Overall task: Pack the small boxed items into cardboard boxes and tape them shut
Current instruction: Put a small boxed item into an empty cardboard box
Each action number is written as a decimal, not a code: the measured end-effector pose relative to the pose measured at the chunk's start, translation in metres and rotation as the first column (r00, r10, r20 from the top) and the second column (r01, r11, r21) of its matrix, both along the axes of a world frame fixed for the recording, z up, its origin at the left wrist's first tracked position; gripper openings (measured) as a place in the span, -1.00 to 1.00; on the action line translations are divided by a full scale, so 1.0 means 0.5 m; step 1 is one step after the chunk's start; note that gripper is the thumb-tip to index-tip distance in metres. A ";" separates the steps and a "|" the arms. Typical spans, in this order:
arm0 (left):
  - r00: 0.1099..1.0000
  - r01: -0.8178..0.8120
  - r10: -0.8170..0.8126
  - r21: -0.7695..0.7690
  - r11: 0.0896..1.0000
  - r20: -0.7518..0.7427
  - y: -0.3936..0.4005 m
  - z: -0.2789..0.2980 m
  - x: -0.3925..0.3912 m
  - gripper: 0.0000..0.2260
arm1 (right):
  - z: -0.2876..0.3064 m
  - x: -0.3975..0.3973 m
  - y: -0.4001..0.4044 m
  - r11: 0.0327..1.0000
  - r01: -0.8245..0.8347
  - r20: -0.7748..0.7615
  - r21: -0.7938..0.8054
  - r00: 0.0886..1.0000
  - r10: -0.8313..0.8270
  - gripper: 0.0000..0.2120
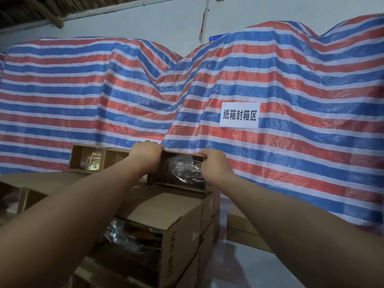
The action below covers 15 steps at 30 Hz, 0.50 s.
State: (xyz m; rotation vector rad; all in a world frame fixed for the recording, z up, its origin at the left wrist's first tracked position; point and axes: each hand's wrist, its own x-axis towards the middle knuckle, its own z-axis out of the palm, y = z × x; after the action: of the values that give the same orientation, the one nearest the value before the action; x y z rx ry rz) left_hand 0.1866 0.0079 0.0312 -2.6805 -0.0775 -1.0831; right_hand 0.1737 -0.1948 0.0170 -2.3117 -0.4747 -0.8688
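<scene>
Head view: your left hand and right hand each grip the small open brown cardboard box of plastic-wrapped contents, mid-frame atop stacked brown cartons. Packing appears early; no taping is visible.

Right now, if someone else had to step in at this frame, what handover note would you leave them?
Left hand grips the top edge of the small open box on top of the carton stack; right hand holds its right end. The box shows plastic-wrapped contents. Another open box sits behind on the left, and an open carton with wrapped items lies below. Done: nothing visibly taped. Left: pack this box, close the cartons, tape them.
</scene>
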 end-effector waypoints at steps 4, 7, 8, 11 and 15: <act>0.984 0.171 -0.155 -0.197 0.965 0.092 -0.021 0.032 -0.031 -0.82 | 0.031 -0.010 -0.022 0.998 -0.012 0.025 0.056 1.000 0.010 -0.67; 0.937 0.342 -0.293 -0.331 0.879 0.189 -0.045 0.070 -0.069 -0.91 | 0.079 -0.046 -0.048 0.997 -0.027 0.042 0.072 0.999 0.024 -0.72; 0.913 0.401 -0.335 -0.359 0.843 0.232 -0.055 0.086 -0.084 -0.93 | 0.099 -0.064 -0.060 0.997 -0.031 0.044 0.066 0.999 0.028 -0.73; 0.860 0.507 -0.414 -0.410 0.759 0.297 -0.094 0.138 -0.137 -0.91 | 0.164 -0.132 -0.110 0.999 -0.022 0.001 0.031 1.000 0.022 -0.75; 0.875 0.454 -0.467 -0.550 0.701 0.127 -0.168 0.205 -0.222 -0.86 | 0.228 -0.224 -0.202 0.999 -0.020 -0.184 -0.028 0.983 0.015 -0.78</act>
State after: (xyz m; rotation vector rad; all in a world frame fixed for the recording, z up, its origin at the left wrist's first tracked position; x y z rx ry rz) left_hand 0.0755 -0.0762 0.1338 -3.3713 0.3647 -1.3385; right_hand 0.0615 -0.2959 0.1313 -2.3837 -0.4297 -0.6363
